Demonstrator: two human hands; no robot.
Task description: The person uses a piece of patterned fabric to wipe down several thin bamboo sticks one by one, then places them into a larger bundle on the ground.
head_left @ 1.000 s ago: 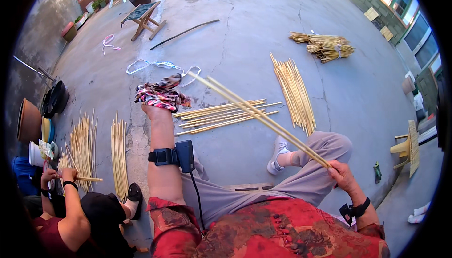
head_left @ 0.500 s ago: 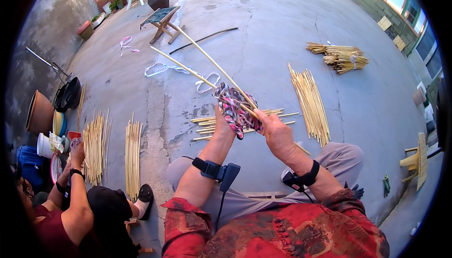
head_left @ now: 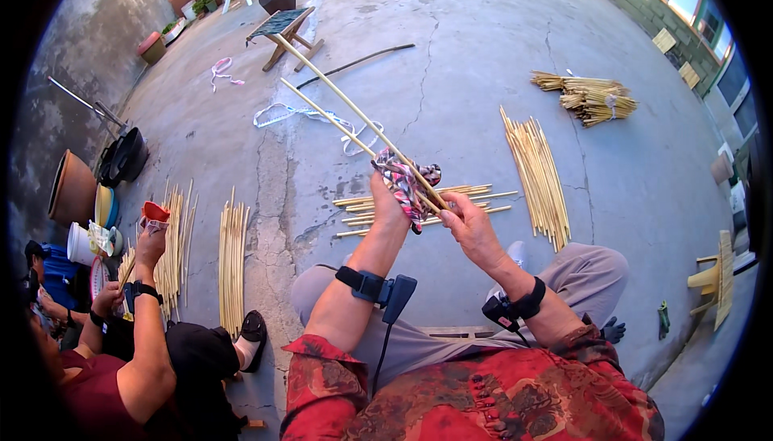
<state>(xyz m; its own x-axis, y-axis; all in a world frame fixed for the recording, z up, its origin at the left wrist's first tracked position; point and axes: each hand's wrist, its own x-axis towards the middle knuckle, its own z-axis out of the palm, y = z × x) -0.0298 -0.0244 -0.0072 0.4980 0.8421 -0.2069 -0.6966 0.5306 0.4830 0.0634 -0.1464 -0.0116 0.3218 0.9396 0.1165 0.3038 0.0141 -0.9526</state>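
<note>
My left hand is closed around a patterned cloth in pink, black and white. The cloth is folded about two long pale reed-like sticks, which slant away to the upper left. At their near ends, the fingers of my right hand pinch the sticks just past the cloth. Beneath my hands, several similar sticks lie crosswise on the concrete. Beyond the cloth, a white cord lies looped on the ground, partly behind the sticks.
Stick piles lie to the right and left, with a tied bundle farther right. A folding stool stands ahead. At left, a co-worker's raised hand holds a red-orange cloth-like thing, beside pots and buckets.
The stick that ran past my right hand no longer sticks out beyond it. My right hand has come slightly nearer the cloth. The co-worker has lifted a hand with the red-orange thing.
</note>
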